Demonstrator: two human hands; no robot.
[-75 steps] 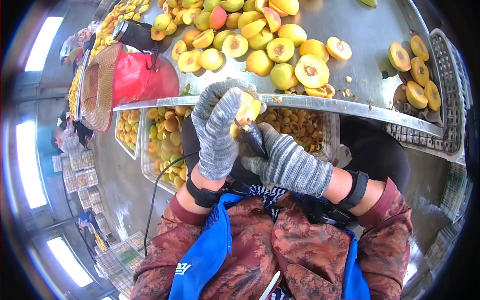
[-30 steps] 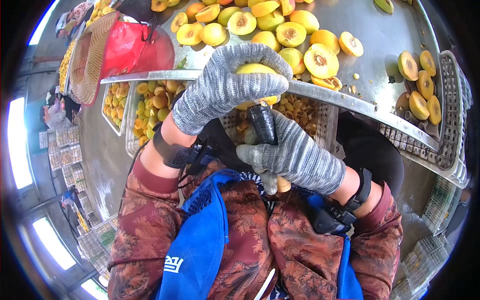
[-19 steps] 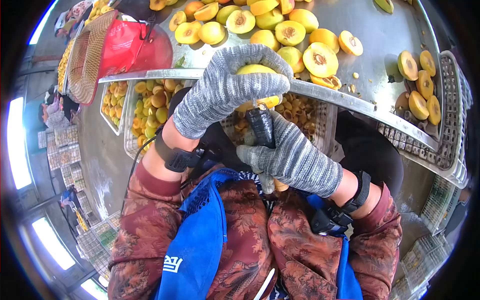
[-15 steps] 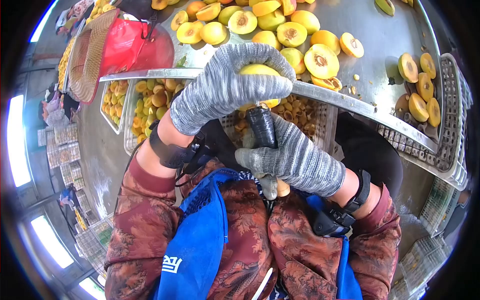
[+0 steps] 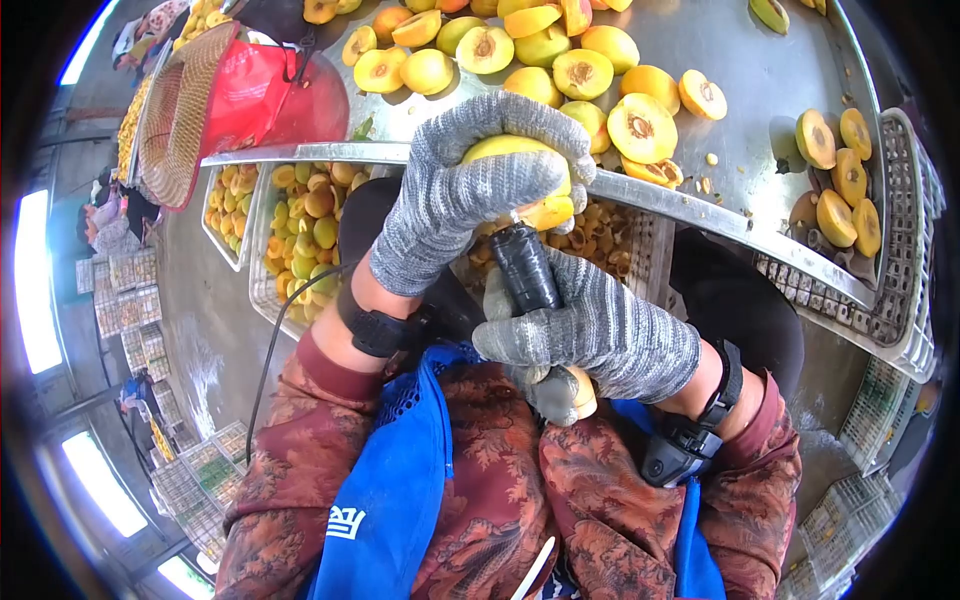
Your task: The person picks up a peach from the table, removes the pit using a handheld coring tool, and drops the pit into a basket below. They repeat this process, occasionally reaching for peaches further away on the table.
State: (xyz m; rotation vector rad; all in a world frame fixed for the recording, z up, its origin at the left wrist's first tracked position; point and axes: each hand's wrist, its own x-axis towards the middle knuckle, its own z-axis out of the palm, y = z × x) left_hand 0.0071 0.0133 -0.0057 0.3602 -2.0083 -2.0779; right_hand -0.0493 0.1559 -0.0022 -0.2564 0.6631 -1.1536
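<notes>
Wrapped around a yellow fruit piece [image 5: 510, 148] is my left hand [image 5: 455, 185], in a grey striped glove, near the table's front edge. Just below it, my right hand [image 5: 600, 325], gloved alike, grips a tool [image 5: 525, 268] whose shaft is bound in black tape, with a pale wooden end [image 5: 580, 392] showing under the fingers. The tool's upper end meets the underside of the fruit; its tip is hidden there. Halved yellow fruits [image 5: 643, 128] with brown centres lie on the metal table [image 5: 730, 165] beyond my hands.
Crates of fruit [image 5: 300, 220] stand under the table at left. A crate of brown scraps [image 5: 640, 240] is below my hands. A red bag [image 5: 245, 90] and a woven hat [image 5: 175, 125] lie at the table's left. More halves [image 5: 836, 217] sit at right, beside a white crate [image 5: 905, 240].
My left forearm has shifted right, and the fruit has turned, showing more of its yellow surface. My right hand and the tool have moved slightly down and right.
</notes>
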